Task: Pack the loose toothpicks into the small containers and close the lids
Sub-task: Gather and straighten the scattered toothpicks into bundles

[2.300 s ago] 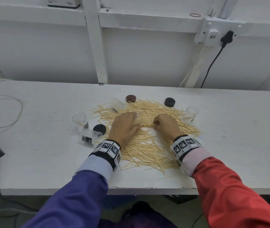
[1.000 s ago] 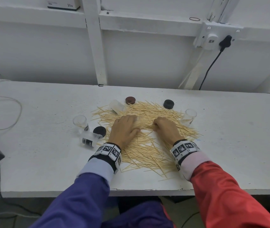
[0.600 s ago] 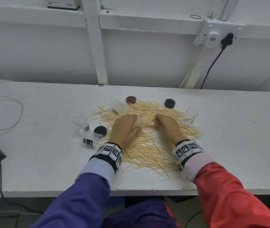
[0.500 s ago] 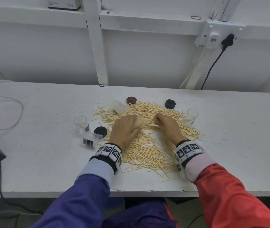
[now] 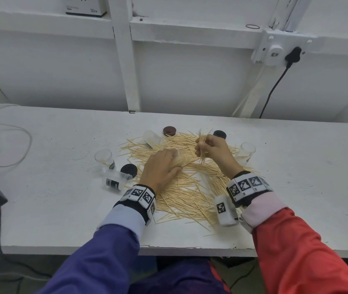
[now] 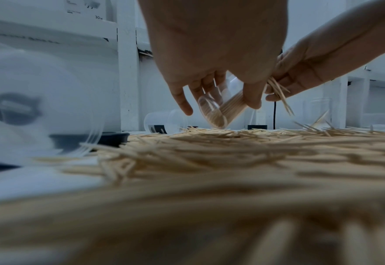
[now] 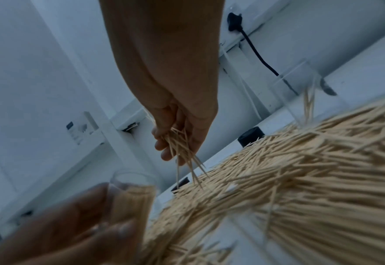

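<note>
Hundreds of loose toothpicks (image 5: 181, 187) are spread in a heap on the white table (image 5: 296, 187). A clear container (image 6: 221, 111), already partly filled with toothpicks, is held tilted just above the heap by the left hand (image 5: 160, 168), its fingers (image 6: 182, 100) curled round it. A small bunch of toothpicks (image 7: 182, 150) is pinched in the curled fingers of the right hand (image 5: 215, 149), raised above the heap beside the held container. Other clear containers (image 5: 104, 158) and dark lids (image 5: 129, 169) are seen around the heap's edge.
</note>
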A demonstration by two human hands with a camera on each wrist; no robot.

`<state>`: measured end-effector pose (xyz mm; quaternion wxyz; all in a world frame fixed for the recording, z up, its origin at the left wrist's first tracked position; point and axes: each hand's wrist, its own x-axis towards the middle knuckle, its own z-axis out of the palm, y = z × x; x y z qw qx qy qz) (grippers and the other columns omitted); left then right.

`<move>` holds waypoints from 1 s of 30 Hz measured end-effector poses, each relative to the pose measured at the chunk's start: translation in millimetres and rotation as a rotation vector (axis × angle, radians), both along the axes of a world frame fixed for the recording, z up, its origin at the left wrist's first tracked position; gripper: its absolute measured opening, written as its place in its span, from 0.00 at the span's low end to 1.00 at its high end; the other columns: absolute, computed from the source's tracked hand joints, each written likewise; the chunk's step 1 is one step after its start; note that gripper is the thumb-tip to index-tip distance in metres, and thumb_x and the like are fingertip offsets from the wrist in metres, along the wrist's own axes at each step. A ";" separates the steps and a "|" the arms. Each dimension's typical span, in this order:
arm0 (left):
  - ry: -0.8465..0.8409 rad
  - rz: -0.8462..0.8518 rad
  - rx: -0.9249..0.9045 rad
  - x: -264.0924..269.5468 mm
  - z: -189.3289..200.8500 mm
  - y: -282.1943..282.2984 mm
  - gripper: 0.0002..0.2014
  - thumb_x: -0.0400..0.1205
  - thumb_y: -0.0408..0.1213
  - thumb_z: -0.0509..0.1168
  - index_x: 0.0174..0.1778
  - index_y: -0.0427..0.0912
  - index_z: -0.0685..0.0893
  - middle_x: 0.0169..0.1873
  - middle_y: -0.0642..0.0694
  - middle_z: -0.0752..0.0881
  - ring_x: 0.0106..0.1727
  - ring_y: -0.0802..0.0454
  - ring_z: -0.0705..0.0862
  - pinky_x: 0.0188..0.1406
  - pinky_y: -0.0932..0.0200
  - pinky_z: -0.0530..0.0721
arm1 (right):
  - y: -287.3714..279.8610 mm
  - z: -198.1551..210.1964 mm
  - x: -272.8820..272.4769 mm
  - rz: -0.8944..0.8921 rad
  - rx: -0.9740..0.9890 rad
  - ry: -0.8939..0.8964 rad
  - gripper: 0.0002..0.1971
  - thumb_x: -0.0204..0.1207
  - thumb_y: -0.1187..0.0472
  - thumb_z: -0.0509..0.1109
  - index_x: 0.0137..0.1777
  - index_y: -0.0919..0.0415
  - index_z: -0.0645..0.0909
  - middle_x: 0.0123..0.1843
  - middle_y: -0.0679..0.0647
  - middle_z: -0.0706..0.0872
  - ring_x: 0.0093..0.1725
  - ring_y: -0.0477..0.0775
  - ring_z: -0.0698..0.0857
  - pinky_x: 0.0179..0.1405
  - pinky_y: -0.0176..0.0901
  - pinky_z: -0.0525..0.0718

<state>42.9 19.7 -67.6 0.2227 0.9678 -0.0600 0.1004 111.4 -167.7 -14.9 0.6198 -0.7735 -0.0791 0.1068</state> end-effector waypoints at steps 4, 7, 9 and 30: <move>0.023 -0.007 -0.008 -0.9 2.0 -0.1 0.26 0.82 0.52 0.66 0.73 0.44 0.73 0.62 0.48 0.82 0.62 0.47 0.79 0.61 0.51 0.75 | 5.4 8.7 -0.5 -0.039 0.239 0.039 0.07 0.84 0.69 0.62 0.58 0.69 0.79 0.44 0.58 0.85 0.44 0.57 0.86 0.51 0.50 0.89; 0.026 -0.012 -0.009 -2.5 4.8 -0.9 0.24 0.82 0.52 0.67 0.69 0.44 0.75 0.59 0.48 0.83 0.58 0.46 0.81 0.57 0.50 0.77 | 12.5 13.5 -0.6 -0.055 0.368 0.034 0.08 0.84 0.69 0.63 0.59 0.69 0.78 0.44 0.58 0.85 0.43 0.55 0.87 0.47 0.45 0.89; 0.036 -0.018 -0.023 -3.7 6.5 -0.7 0.20 0.81 0.52 0.67 0.65 0.45 0.76 0.56 0.49 0.84 0.55 0.45 0.82 0.54 0.49 0.79 | 18.7 14.3 -1.4 -0.059 0.421 0.029 0.08 0.84 0.68 0.63 0.60 0.69 0.78 0.44 0.58 0.85 0.42 0.54 0.87 0.47 0.44 0.88; 0.063 0.009 -0.092 -3.7 5.8 -1.8 0.22 0.80 0.59 0.64 0.64 0.49 0.75 0.56 0.52 0.84 0.54 0.47 0.83 0.50 0.45 0.83 | 37.8 -8.7 -9.8 -0.055 0.507 0.070 0.06 0.85 0.67 0.62 0.57 0.65 0.78 0.44 0.57 0.88 0.50 0.56 0.89 0.57 0.44 0.86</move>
